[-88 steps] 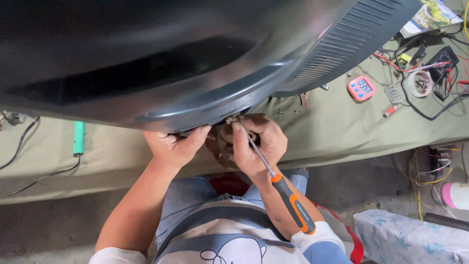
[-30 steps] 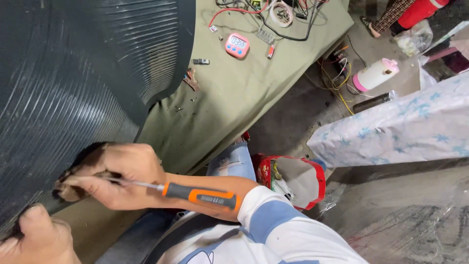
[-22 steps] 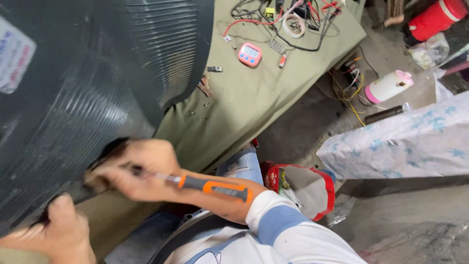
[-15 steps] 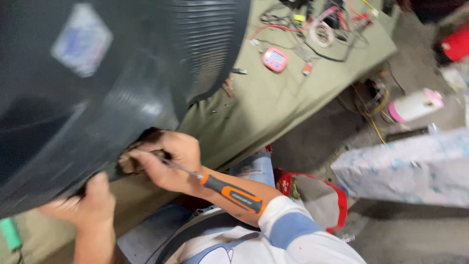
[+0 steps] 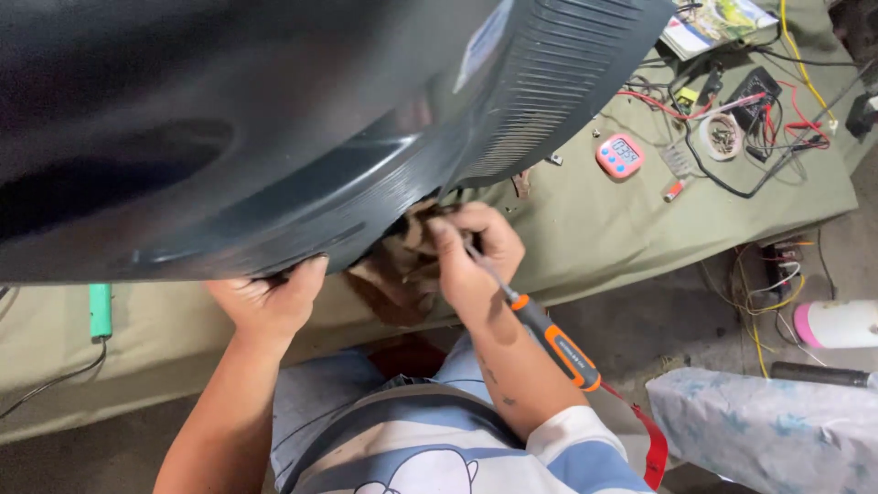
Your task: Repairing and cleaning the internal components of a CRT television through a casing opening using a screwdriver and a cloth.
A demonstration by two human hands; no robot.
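Left hand: the left hand [image 5: 267, 302] is pressing up against the lower rim of the black ribbed plastic casing [image 5: 302, 119], its grip curled on that rim.
Right hand: the right hand [image 5: 476, 256] is pinching the shaft of an orange-and-black screwdriver [image 5: 540, 325], its handle lying along the forearm and its tip pointing into the dark gap under the casing.
Casing: it is leaning over the near edge of the green-covered worktop [image 5: 567, 229], tilted toward the person.
Far right corner of the worktop: a pink digital timer [image 5: 620, 155], a roll of tape [image 5: 722, 137] and tangled test leads [image 5: 777, 119] are lying there.
Left edge: a green tool handle [image 5: 100, 311] is resting there.
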